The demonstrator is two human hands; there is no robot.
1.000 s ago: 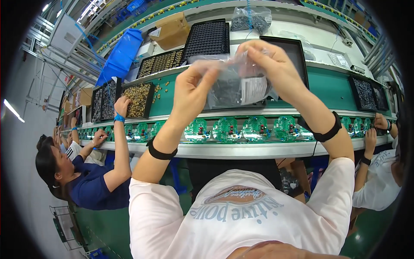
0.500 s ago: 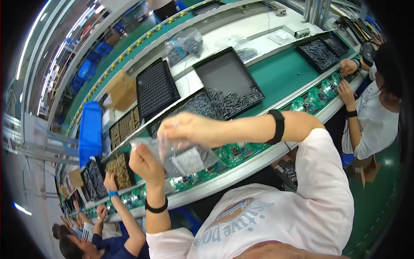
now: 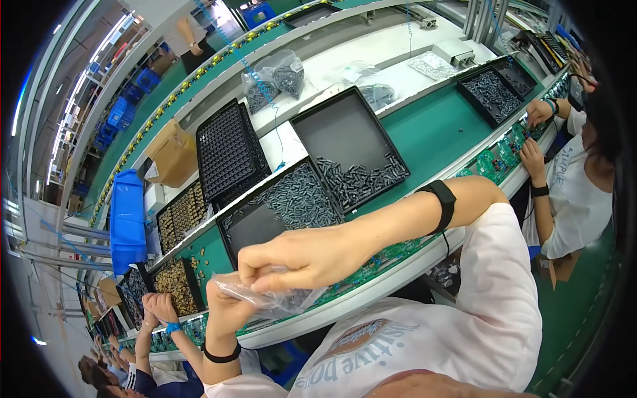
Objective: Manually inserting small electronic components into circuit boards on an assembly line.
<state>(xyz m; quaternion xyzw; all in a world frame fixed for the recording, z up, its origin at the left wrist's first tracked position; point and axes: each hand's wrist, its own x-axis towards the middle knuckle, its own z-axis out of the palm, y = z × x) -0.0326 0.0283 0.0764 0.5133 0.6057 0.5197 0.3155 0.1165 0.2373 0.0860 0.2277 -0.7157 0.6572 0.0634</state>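
A clear plastic bag (image 3: pixel 292 302) hangs between my two hands over the near edge of the bench. Dark contents show faintly through it, too blurred to name. At its upper left edge, my left hand (image 3: pixel 225 306) pinches the plastic. My right hand (image 3: pixel 295 260) reaches across from the right with fingers curled on the bag's top edge. Just beyond the hands lies a black tray (image 3: pixel 251 229) partly filled with small dark cylindrical parts. Green circuit boards (image 3: pixel 391 255) line the near side of the bench, partly covered by my right forearm.
Another black tray (image 3: pixel 342 126) holds dark parts at its near end. Stacked black gridded trays (image 3: pixel 229 146), a tray of brass-coloured parts (image 3: pixel 179 288) and a blue bin (image 3: pixel 126 219) are to the left. Co-workers' hands (image 3: pixel 158 308) work at left and at right (image 3: pixel 533 156).
My hands have come down with the bag, which now lies flatter; its white label no longer shows. The co-worker's hands at left have come together beside the brass-coloured parts.
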